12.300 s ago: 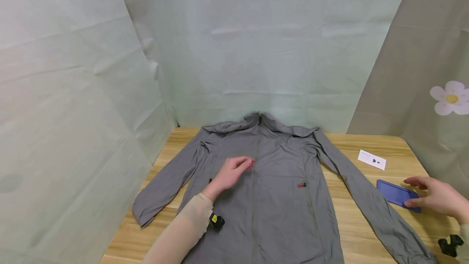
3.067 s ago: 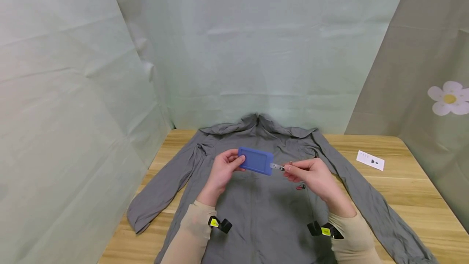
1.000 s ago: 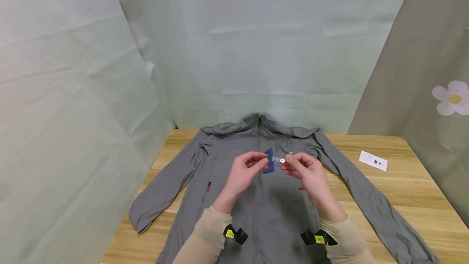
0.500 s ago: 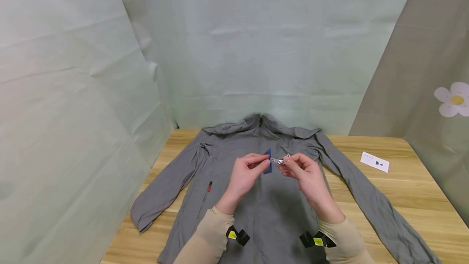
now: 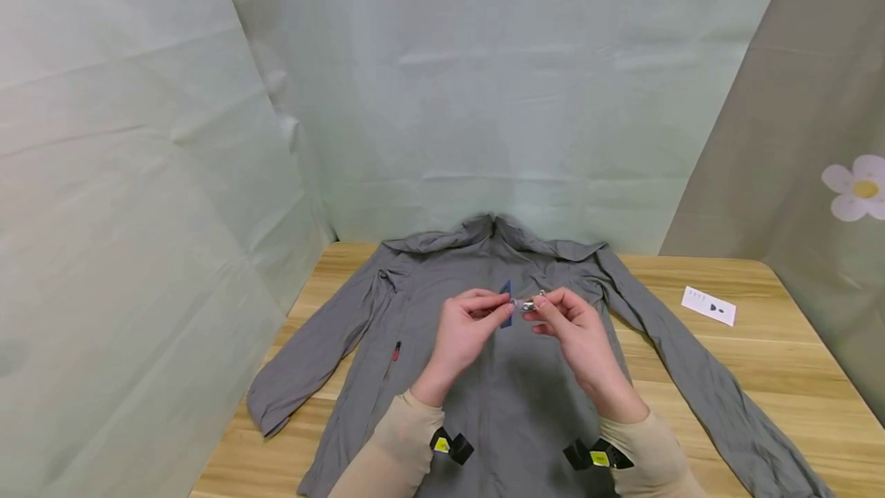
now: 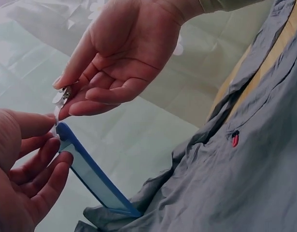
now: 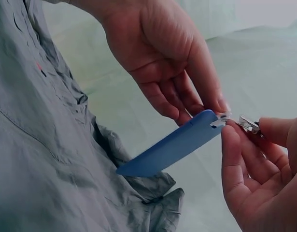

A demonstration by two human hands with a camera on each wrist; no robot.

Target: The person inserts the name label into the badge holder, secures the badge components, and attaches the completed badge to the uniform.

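Note:
A blue badge holder [image 5: 508, 290] is held edge-on above the grey jacket [image 5: 442, 271]; its broad face shows in the right wrist view [image 7: 170, 149]. My left hand [image 5: 465, 333] pinches the clear strap [image 7: 222, 119] at the holder's end between thumb and index finger. The strap is mostly hidden by those fingertips. Facing it, my right hand [image 5: 579, 336] pinches the silver metal clip [image 5: 528, 305] on the strap's other end, thumb on top. In the left wrist view, the holder [image 6: 92, 169] slants down from my left fingers.
The jacket lies spread on a wooden table [image 5: 781, 367], sleeves out to both sides, with a red zipper pull [image 5: 396, 352] on the front. A white printed card [image 5: 708, 306] lies at the right rear. Pale cloth [image 5: 512, 98] hangs behind and at the sides.
Earlier the badge holder was lifted from the table's right and held face-up at its far end. It has since turned edge-on, and my left fingers have shifted onto the strap by the clip.

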